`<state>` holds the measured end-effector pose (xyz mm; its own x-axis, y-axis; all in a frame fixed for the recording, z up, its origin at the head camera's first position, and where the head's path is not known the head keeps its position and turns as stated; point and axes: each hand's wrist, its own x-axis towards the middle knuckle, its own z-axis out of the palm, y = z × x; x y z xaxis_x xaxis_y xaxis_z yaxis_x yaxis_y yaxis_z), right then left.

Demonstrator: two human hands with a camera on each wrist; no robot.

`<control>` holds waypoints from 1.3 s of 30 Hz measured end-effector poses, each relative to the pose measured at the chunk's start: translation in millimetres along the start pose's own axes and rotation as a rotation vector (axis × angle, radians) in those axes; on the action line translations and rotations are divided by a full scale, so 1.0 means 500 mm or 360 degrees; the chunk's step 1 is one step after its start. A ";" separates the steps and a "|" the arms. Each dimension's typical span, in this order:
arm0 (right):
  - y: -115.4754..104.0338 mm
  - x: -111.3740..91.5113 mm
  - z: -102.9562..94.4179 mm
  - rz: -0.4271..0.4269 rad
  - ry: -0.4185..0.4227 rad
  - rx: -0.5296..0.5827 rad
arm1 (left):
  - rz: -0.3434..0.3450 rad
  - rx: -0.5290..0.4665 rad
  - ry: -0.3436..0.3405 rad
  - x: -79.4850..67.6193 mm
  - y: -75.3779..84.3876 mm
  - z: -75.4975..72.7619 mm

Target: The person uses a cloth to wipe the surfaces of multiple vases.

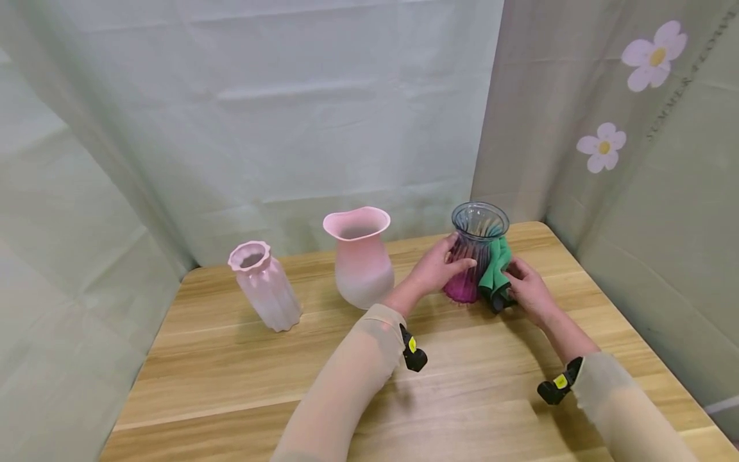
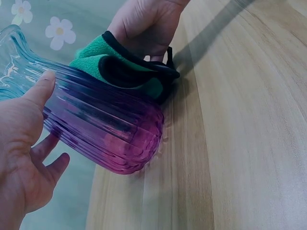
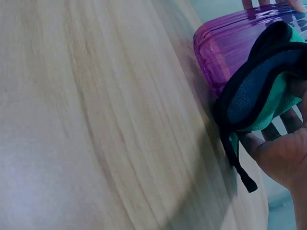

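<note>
A ribbed glass vase (image 1: 462, 290), bluish at its flared rim and magenta at its base, stands upright at the table's back right. My left hand (image 1: 433, 266) grips it from the left, with the thumb across the near side just below the neck. On its right side my right hand (image 1: 532, 295) holds a green cloth (image 1: 495, 264) with black edging against the glass. The left wrist view shows the cloth (image 2: 129, 69) bunched along the vase wall (image 2: 120, 134). In the right wrist view a black loop of the cloth (image 3: 244, 177) hangs beside the fingers.
A pink-and-white vase (image 1: 364, 269) with a wavy rim stands left of the glass one. Farther left is a smaller ribbed pink vase (image 1: 268, 292). The wooden table (image 1: 231, 385) backs onto pale curtains (image 1: 317, 115), with a flowered panel (image 1: 635, 192) at right.
</note>
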<state>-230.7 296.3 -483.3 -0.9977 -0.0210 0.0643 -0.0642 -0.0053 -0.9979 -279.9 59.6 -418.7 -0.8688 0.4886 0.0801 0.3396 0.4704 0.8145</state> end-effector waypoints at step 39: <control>-0.165 0.015 -0.030 -0.0205 -0.0047 0.0762 | 0.0007 0.0015 -0.0043 -0.004 0.000 -0.007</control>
<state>-233.2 311.7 -400.6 -0.9808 -0.0185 0.1943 -0.1632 -0.4680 -0.8685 -279.1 56.1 -416.8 -0.8573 0.5103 0.0680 0.3469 0.4751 0.8087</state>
